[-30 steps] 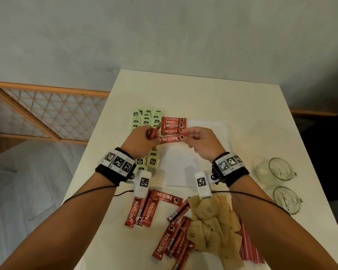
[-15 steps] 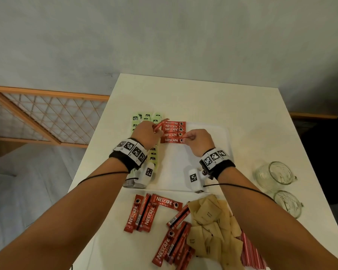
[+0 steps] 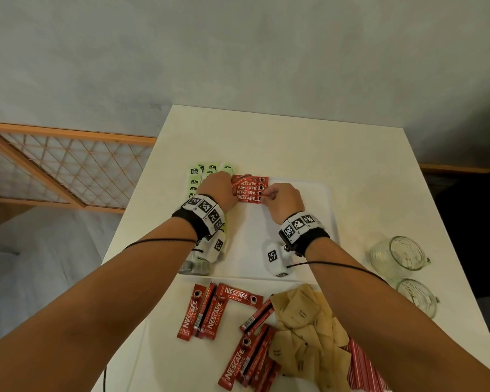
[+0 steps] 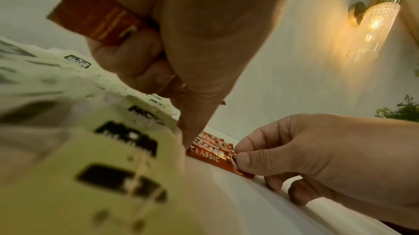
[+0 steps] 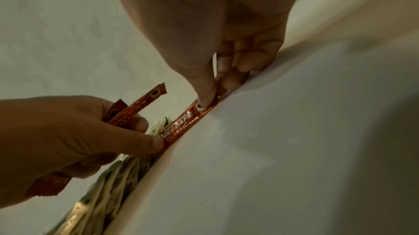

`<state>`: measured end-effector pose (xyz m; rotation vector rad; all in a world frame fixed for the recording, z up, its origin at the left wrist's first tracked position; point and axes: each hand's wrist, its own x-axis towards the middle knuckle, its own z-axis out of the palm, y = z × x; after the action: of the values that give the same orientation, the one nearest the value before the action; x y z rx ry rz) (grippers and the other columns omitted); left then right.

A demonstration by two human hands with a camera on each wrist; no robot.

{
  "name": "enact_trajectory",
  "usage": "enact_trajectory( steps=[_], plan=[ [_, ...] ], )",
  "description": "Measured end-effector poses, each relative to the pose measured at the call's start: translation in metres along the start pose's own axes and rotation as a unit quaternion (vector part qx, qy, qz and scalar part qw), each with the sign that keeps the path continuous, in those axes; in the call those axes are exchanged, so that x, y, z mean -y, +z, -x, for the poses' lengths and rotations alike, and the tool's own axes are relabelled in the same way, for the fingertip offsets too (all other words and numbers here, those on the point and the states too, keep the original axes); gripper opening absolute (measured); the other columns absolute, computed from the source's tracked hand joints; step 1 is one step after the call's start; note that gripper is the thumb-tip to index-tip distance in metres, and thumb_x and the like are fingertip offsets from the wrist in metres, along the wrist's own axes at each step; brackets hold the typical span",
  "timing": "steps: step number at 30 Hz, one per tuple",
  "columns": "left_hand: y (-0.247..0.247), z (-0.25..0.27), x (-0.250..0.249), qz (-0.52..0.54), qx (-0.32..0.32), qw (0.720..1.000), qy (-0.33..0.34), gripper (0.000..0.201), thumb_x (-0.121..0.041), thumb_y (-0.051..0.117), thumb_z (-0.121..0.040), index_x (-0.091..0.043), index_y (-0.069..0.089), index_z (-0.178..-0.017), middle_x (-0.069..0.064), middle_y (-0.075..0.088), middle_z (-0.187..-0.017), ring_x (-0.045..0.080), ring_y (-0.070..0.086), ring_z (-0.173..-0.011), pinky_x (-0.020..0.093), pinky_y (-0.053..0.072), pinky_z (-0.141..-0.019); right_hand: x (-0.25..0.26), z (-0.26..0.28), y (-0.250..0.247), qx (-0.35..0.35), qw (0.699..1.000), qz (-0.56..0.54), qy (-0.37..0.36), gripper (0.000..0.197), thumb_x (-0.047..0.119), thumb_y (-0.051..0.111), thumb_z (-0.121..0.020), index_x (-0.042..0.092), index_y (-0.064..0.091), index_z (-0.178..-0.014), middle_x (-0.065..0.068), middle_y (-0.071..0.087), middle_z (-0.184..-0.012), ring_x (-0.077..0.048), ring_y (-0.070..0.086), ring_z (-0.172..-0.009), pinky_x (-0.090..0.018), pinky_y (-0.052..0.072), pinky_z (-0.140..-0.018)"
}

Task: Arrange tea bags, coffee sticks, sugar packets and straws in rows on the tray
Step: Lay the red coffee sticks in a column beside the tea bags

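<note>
A white tray (image 3: 294,222) lies mid-table. Green tea bags (image 3: 194,172) run down its left side, and red coffee sticks (image 3: 249,185) lie in a row at its far end. The nearest coffee stick (image 3: 248,198) of that row lies flat on the tray. My right hand (image 3: 266,195) pinches its right end (image 5: 205,108) between thumb and forefinger. My left hand (image 3: 229,190) grips spare coffee sticks (image 4: 95,15) in its curled fingers, and its thumb (image 4: 192,131) presses down at the stick's left end (image 4: 204,156).
Loose coffee sticks (image 3: 207,312), brown sugar packets (image 3: 303,329) and red striped straws (image 3: 362,366) lie on the table nearer to me. Two glass mugs (image 3: 399,256) stand at the right. The table's left edge drops off beside the tea bags.
Both hands have carried the stick away from me and laid it down on the tray as the nearest stick of the row. The left hand still holds its spare sticks.
</note>
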<state>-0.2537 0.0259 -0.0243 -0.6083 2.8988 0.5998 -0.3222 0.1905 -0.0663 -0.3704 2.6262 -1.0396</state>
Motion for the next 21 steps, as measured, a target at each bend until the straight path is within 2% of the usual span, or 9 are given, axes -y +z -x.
enact_trajectory(
  steps=[4,7,12,14,18,21],
  plan=[
    [0.001,-0.003,0.000,0.000,0.007,1.000,-0.002,0.016,-0.025,0.066,-0.085,-0.014,0.055,-0.087,-0.005,0.049,-0.070,0.020,0.054,-0.075,0.030,0.041,-0.067,0.004,-0.001,0.000,0.004,1.000,0.004,0.003,0.013,0.023,0.075,-0.089,0.032,0.066,-0.089,0.005,0.069,-0.092,-0.020,0.068,-0.091,-0.037,0.057,-0.086],
    [0.001,-0.001,0.000,0.011,0.008,1.000,0.000,0.021,-0.030,0.067,-0.085,-0.014,0.054,-0.084,-0.005,0.049,-0.070,0.019,0.054,-0.074,0.030,0.041,-0.066,0.005,-0.002,0.000,0.006,1.000,0.002,0.003,0.013,0.023,0.075,-0.089,0.026,0.070,-0.101,0.005,0.066,-0.090,-0.020,0.067,-0.091,-0.037,0.056,-0.088],
    [-0.001,0.002,0.002,0.063,0.020,0.998,-0.010,0.031,-0.038,0.068,-0.087,-0.020,0.050,-0.069,-0.003,0.055,-0.067,0.013,0.052,-0.061,0.026,0.034,-0.052,0.005,0.002,-0.004,-0.002,1.000,-0.002,-0.002,0.017,0.025,0.077,-0.088,0.023,0.065,-0.100,0.005,0.063,-0.091,-0.019,0.064,-0.090,-0.036,0.054,-0.086],
    [-0.004,0.004,0.003,0.071,0.027,0.997,-0.002,0.028,-0.037,0.065,-0.090,-0.017,0.055,-0.073,-0.002,0.057,-0.069,0.014,0.055,-0.063,0.025,0.035,-0.052,0.005,0.004,-0.007,-0.004,1.000,-0.010,-0.004,0.018,0.027,0.077,-0.089,0.022,0.064,-0.101,0.004,0.062,-0.096,-0.018,0.062,-0.092,-0.033,0.052,-0.086],
    [-0.011,0.009,0.007,0.103,0.055,0.993,0.014,0.024,-0.036,0.059,-0.093,-0.012,0.063,-0.086,0.004,0.066,-0.078,0.020,0.062,-0.068,0.029,0.047,-0.060,0.004,0.008,-0.012,-0.007,0.999,-0.025,-0.022,0.026,0.027,0.074,-0.092,0.015,0.066,-0.113,0.001,0.065,-0.108,-0.013,0.059,-0.096,-0.030,0.050,-0.089],
    [-0.014,0.013,0.008,0.111,0.064,0.991,0.028,0.025,-0.034,0.059,-0.094,-0.010,0.065,-0.089,0.006,0.068,-0.081,0.021,0.062,-0.069,0.031,0.050,-0.061,0.005,0.010,-0.015,-0.016,0.997,-0.039,-0.059,0.020,0.027,0.068,-0.096,0.017,0.067,-0.113,0.002,0.066,-0.105,-0.012,0.059,-0.090,-0.034,0.053,-0.089]
  ],
)
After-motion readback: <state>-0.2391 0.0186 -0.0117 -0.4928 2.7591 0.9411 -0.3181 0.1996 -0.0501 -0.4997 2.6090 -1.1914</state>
